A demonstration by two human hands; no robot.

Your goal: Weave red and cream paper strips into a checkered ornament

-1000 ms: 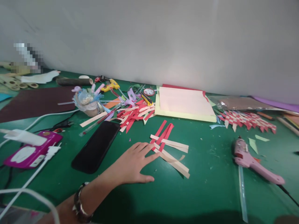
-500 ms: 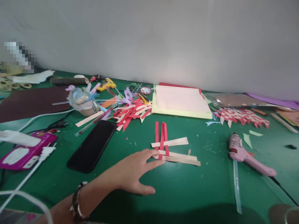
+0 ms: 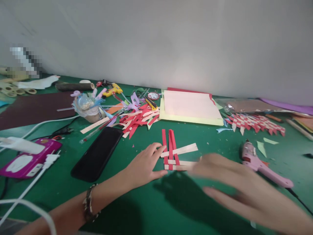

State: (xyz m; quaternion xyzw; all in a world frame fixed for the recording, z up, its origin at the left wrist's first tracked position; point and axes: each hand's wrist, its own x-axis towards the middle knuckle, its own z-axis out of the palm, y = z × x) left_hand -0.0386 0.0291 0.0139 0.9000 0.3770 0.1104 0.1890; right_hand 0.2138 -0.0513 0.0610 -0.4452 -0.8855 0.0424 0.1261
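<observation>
Centrally on the table [image 3: 220, 141], red strips [image 3: 171, 147] run twelve-to-six o'clock, cream strips [image 3: 187, 149] roughly nine-to-three; left hand [image 3: 140, 166] at nine, grip spread apart; blurred right hand [image 3: 234, 179] at four, grip indeterminable.

Right hand [image 3: 232, 182], blurred, has entered from 4 o'clock, now over the 3 o'clock ends of the lower pale strips [image 3: 182, 167]. Left hand [image 3: 144, 163]: fingertips shifted off these toward 12, now at the 9 o'clock end of the upper pale strips [image 3: 186, 149]. Red strips [image 3: 170, 147], leaning toward 1 a second ago, now point near 12.
</observation>
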